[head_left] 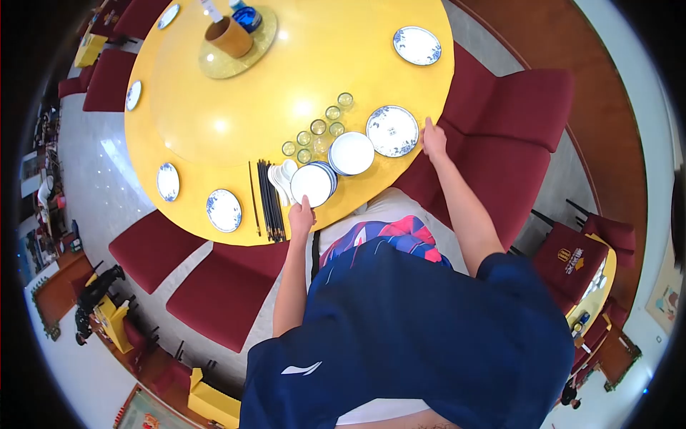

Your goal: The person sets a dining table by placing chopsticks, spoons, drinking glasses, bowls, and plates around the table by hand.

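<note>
My left hand [302, 214] is at the near edge of the round yellow table [264, 107], its fingers closed at the rim of a stack of small white dishes [312, 184]. My right hand [433, 139] is at the table's right edge, fingers curled, beside a blue-patterned plate [392, 131]; what it holds, if anything, is too small to tell. Between the hands stands a second white stack [351, 154]. White spoons [283, 179] and black chopsticks [269, 204] lie left of my left hand. Several small glasses [318, 127] stand behind the stacks.
More patterned plates [224, 210] sit around the table edge. A brown container [229, 36] and a blue ashtray [248, 19] rest on the round centre stand. Dark red chairs [493, 150] surround the table. A person [100, 293] is at the far left.
</note>
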`<state>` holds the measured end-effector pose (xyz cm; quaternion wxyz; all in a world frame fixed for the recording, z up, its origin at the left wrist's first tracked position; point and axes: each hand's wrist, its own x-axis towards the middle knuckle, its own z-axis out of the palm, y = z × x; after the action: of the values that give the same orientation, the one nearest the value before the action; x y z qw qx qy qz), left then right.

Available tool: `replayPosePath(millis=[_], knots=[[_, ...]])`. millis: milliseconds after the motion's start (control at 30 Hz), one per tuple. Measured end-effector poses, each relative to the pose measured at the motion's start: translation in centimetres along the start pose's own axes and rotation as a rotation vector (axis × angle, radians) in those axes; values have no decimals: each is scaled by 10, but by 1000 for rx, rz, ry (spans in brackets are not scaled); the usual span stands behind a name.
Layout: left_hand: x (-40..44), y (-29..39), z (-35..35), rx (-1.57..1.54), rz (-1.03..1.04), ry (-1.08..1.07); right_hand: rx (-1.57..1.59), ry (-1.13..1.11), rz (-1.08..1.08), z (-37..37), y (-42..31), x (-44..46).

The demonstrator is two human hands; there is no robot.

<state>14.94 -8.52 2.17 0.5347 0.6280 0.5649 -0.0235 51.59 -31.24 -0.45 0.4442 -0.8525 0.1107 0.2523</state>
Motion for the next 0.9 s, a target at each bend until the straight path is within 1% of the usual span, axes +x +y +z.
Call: replayPosePath(millis=[33, 100, 167, 233, 300, 367, 400, 433, 500, 567, 700, 767, 800, 833, 900], knots=[[0, -1, 0, 16, 2, 1, -1, 53, -20, -3, -9, 19], [5, 3, -3, 129, -12, 3, 12, 91, -42, -3, -29, 65], [2, 15, -2, 192, -14, 11, 23, 18, -33, -2, -54, 103], [7, 15, -3, 305, -29, 30, 206, -98, 31, 9, -61, 153], [8, 15, -3, 274, -78, 27, 334, -138, 147, 16, -83, 177], [-1, 29, -8, 190, -165, 28, 375, -136, 184, 27, -88, 209], [-2, 25, -11, 114, -221, 53, 358, -130, 198, 31, -87, 223], [-4, 24, -19, 61, -214, 51, 338, -126, 206, 33, -91, 229], [-12, 21, -33, -38, -282, 182, 129, -98, 147, 34, -92, 239], [-9, -7, -59, -241, -338, 207, 190, -157, 102, 33, -73, 255], [-5, -53, -109, -560, -494, 452, 468, -127, -51, 28, -58, 249], [8, -81, -147, -767, -492, 507, 440, -177, -91, 12, -66, 200], [18, -90, -167, -828, -485, 574, 406, -163, -114, 8, -66, 172], [26, -91, -186, -858, -432, 599, 372, -143, -138, 3, -62, 150], [46, -77, -224, -688, -358, 701, 389, -121, -161, -4, -55, 97]])
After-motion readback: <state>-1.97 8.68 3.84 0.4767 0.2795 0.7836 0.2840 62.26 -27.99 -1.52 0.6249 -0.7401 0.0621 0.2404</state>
